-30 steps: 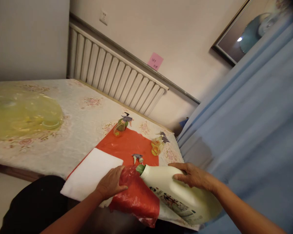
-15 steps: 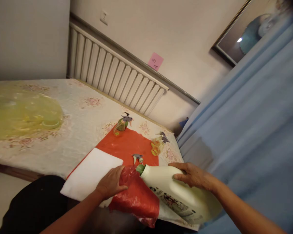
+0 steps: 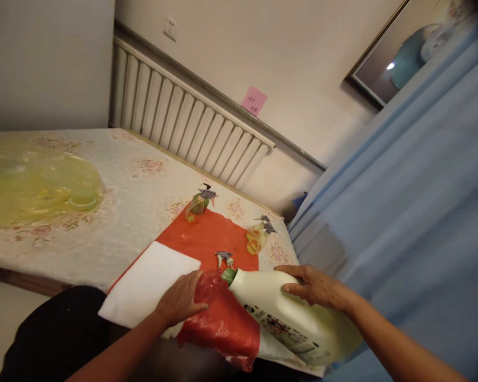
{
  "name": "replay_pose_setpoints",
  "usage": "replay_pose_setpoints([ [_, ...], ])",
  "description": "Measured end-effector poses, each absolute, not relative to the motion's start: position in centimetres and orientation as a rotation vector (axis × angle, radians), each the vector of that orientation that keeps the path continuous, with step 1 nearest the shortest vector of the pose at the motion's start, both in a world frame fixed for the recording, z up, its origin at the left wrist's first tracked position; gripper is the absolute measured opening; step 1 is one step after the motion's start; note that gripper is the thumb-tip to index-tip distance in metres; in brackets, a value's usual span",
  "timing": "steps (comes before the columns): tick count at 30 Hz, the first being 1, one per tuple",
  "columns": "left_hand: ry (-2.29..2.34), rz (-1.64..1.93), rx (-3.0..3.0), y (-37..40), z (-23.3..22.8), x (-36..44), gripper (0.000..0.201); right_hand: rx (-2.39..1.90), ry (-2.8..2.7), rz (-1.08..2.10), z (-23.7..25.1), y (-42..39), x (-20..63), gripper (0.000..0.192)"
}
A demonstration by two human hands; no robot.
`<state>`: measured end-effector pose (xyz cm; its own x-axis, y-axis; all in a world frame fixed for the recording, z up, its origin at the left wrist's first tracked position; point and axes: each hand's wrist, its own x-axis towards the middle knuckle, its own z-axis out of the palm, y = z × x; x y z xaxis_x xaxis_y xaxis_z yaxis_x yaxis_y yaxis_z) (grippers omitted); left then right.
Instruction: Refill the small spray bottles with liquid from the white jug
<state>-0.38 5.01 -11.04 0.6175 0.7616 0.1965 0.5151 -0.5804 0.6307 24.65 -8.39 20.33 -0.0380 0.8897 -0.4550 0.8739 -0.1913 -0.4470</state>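
**Large jug tilted over a clear bottle at the near table edge**

The right hand (image 3: 313,286) is closed over the upper shoulder of a large cream-white plastic jug (image 3: 290,313), fingers curled on top and thumb on the near side. The jug lies tilted, with its green neck (image 3: 228,275) pointing left and down. A printed label (image 3: 281,326) with a floral picture and dark lettering runs along its side; the writing is too small and too slanted to read.

The left hand (image 3: 180,300) is wrapped around a small clear plastic bottle (image 3: 207,284), which looks red from the cloth behind it. The mouth of this bottle sits at the jug's green neck. Both stand over a red woven plastic sheet (image 3: 211,236) spread on the floral tablecloth (image 3: 135,196), beside a folded white cloth (image 3: 151,281).

A loose grey spray-trigger head (image 3: 224,257) lies on the red sheet just beyond the jug's neck. Two small spray bottles stand further back: a green-tinted one (image 3: 197,204) and a yellow-tinted one (image 3: 258,236).

A pink sticky note (image 3: 253,100) on the wall carries handwriting, not legible. A crumpled yellow-green plastic bag (image 3: 35,185) rests at the far left.
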Motion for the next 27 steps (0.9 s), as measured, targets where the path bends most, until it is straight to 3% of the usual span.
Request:
replay_pose_setpoints([
  [27,0.998,0.631,2.327,5.07,-11.11,-0.4,0.082,-2.12,-2.034,1.041,20.6,-8.31,24.43,0.05],
])
